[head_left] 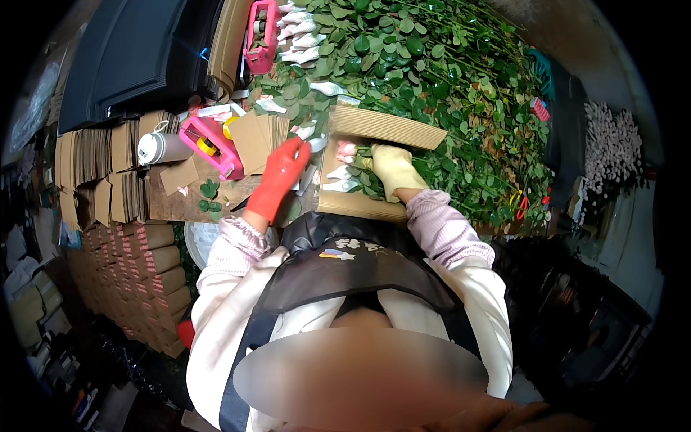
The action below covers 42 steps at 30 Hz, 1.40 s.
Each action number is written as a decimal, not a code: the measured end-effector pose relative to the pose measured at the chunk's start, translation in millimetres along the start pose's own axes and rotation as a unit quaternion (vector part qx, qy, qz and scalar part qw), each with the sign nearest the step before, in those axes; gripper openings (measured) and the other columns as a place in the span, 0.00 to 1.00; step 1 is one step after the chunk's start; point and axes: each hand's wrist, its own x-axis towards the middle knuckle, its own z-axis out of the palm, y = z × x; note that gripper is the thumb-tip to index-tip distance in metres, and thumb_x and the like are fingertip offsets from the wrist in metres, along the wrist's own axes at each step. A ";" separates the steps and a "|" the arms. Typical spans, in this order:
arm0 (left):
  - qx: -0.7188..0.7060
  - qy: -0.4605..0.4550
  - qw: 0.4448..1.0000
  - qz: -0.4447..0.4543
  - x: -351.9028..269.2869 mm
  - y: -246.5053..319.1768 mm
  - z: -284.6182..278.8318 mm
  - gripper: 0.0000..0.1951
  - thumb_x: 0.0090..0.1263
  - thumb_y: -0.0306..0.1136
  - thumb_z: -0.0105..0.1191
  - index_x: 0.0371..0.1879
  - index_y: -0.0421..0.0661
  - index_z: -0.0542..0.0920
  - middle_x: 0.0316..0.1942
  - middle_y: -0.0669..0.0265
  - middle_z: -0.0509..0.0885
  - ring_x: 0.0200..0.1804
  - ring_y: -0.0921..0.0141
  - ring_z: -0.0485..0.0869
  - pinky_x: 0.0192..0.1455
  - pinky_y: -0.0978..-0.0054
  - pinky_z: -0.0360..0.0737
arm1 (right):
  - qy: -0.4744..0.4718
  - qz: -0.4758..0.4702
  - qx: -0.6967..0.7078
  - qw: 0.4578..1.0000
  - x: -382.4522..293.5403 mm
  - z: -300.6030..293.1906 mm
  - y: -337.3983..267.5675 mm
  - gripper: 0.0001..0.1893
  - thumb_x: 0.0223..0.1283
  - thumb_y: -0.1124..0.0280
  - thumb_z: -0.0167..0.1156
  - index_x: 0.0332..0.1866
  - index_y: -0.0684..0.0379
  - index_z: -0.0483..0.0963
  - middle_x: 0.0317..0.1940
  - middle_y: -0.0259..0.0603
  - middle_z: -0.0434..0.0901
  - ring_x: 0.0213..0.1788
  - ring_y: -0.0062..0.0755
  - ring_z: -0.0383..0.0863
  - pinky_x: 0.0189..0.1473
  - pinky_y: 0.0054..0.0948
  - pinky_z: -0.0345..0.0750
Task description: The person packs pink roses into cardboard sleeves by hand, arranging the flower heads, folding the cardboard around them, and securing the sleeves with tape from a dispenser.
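Observation:
My left hand, in a red rubber glove, is at a white netted flower bud; whether its fingers grip the bud is not clear. In a pale yellow glove, my right hand rests over leafy stems on an open sheet of corrugated cardboard; its fingertips are partly hidden among the stems. On that cardboard, left of this hand, lie a pink rose and white netted buds. The cardboard's far flap stands raised behind them.
Leafy rose stems cover the table's right and far side. Two pink tape dispensers, a white-lidded bottle, brown cardboard pieces and stacked dark sheets stand left. Beyond are more netted buds. A whitish basin sits below the table edge.

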 end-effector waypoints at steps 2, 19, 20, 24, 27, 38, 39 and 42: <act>0.017 -0.093 0.995 -0.025 -7.3 -4.8 -6.3 0.15 0.77 0.47 0.60 0.41 0.46 0.84 0.35 0.55 0.88 0.41 0.56 0.88 0.45 0.61 0.82 | 0.007 -0.053 0.045 0.998 -4.3 -5.0 9.9 0.31 0.66 0.44 0.68 0.61 0.62 0.80 0.53 0.53 0.89 0.56 0.54 0.89 0.58 0.48 0.84; 0.005 -0.089 0.990 0.109 -29.2 -16.1 -11.8 0.14 0.74 0.43 0.61 0.41 0.43 0.83 0.46 0.52 0.90 0.48 0.57 0.89 0.53 0.61 0.82 | -0.014 -0.052 0.067 0.996 -29.2 -27.9 6.6 0.37 0.64 0.50 0.73 0.72 0.63 0.74 0.60 0.55 0.86 0.63 0.53 0.86 0.65 0.47 0.81; 0.000 -0.108 0.993 0.047 -32.6 -18.2 -16.2 0.12 0.71 0.40 0.62 0.42 0.43 0.81 0.48 0.51 0.90 0.48 0.58 0.89 0.52 0.61 0.83 | 0.021 -0.055 0.080 0.995 -40.7 -32.0 9.9 0.36 0.66 0.50 0.71 0.73 0.62 0.73 0.58 0.55 0.87 0.61 0.54 0.86 0.64 0.47 0.81; 0.100 -0.225 0.964 -0.097 -33.1 7.6 -10.5 0.17 0.71 0.44 0.66 0.51 0.48 0.81 0.45 0.52 0.90 0.48 0.55 0.89 0.52 0.60 0.83 | 0.044 -0.123 0.125 0.983 -69.5 -29.7 -2.8 0.20 0.72 0.54 0.63 0.60 0.55 0.83 0.46 0.49 0.90 0.51 0.53 0.90 0.58 0.46 0.83; 0.103 -0.292 0.951 0.000 -17.1 -13.5 17.3 0.20 0.71 0.52 0.66 0.54 0.52 0.85 0.50 0.52 0.90 0.56 0.50 0.87 0.58 0.55 0.82 | -0.031 -0.164 0.037 0.985 -51.5 -6.0 -13.7 0.15 0.68 0.55 0.64 0.48 0.54 0.87 0.44 0.46 0.91 0.49 0.51 0.91 0.53 0.45 0.86; 0.082 -0.199 0.976 -0.030 -37.2 -24.4 32.0 0.20 0.80 0.52 0.56 0.54 0.48 0.86 0.49 0.48 0.90 0.55 0.45 0.86 0.56 0.52 0.81 | -0.097 -0.161 -0.096 0.977 -22.0 3.3 -41.4 0.17 0.69 0.56 0.62 0.51 0.54 0.88 0.47 0.50 0.91 0.52 0.53 0.91 0.54 0.47 0.86; 0.080 -0.161 0.983 -0.031 -43.6 -23.9 30.6 0.20 0.80 0.52 0.56 0.54 0.48 0.86 0.49 0.48 0.89 0.55 0.45 0.86 0.56 0.52 0.81 | -0.088 -0.166 -0.092 0.978 -23.5 1.8 -41.5 0.17 0.70 0.55 0.61 0.51 0.54 0.89 0.47 0.50 0.91 0.52 0.53 0.91 0.55 0.47 0.85; 0.084 -0.071 0.993 -0.051 -65.7 -6.5 -14.2 0.18 0.81 0.49 0.54 0.54 0.48 0.84 0.47 0.48 0.88 0.52 0.44 0.86 0.52 0.50 0.82 | -0.058 -0.190 -0.063 0.978 -31.5 2.7 -32.2 0.17 0.71 0.54 0.60 0.47 0.55 0.88 0.43 0.52 0.90 0.50 0.55 0.90 0.55 0.48 0.84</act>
